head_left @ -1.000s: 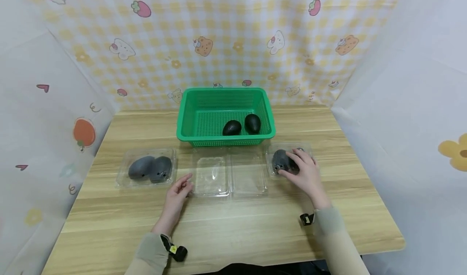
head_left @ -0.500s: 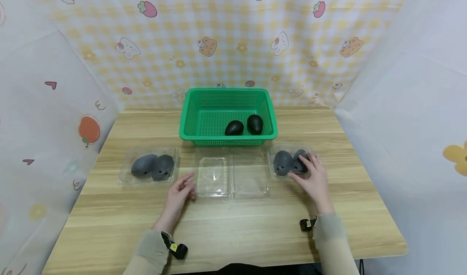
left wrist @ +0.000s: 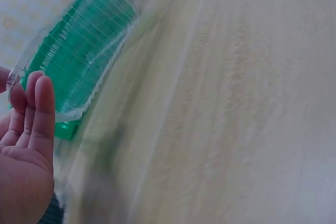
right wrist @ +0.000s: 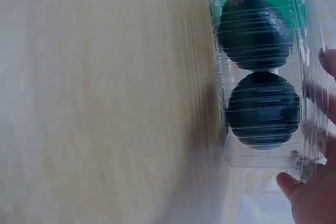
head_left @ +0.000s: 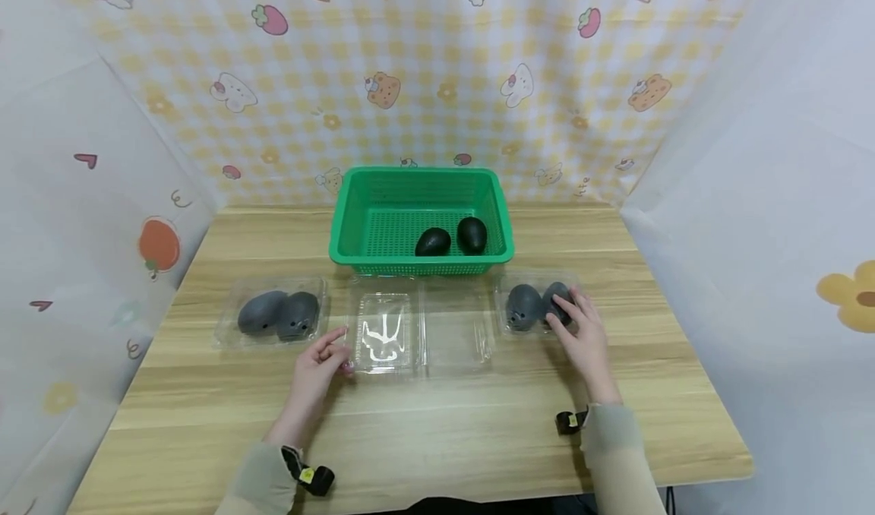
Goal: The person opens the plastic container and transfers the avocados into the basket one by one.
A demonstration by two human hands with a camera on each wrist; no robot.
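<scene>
In the head view my left hand [head_left: 321, 371] pinches the left edge of an open clear clamshell box [head_left: 454, 333], whose left half catches bright glare. The left wrist view shows thumb and fingertips on the clear rim [left wrist: 16, 80]. My right hand [head_left: 584, 348] rests its spread fingers over the right part of a closed clear clamshell [head_left: 503, 306]. Two dark avocados [right wrist: 254, 30] lie side by side in it. In the right wrist view the fingertips touch the lid, and one finger is at the box's end.
A green basket [head_left: 355, 260] stands behind the boxes, with two dark avocados [head_left: 472, 235] in it. To the left is another closed clamshell [head_left: 229, 325] holding two avocados [head_left: 297, 316]. Patterned cloth [head_left: 437, 120] hangs behind the table [head_left: 410, 447].
My right hand has slid rightward across the lid of the right box. My left hand has drawn the open clamshell slightly left, and glare has spread over its left half.
</scene>
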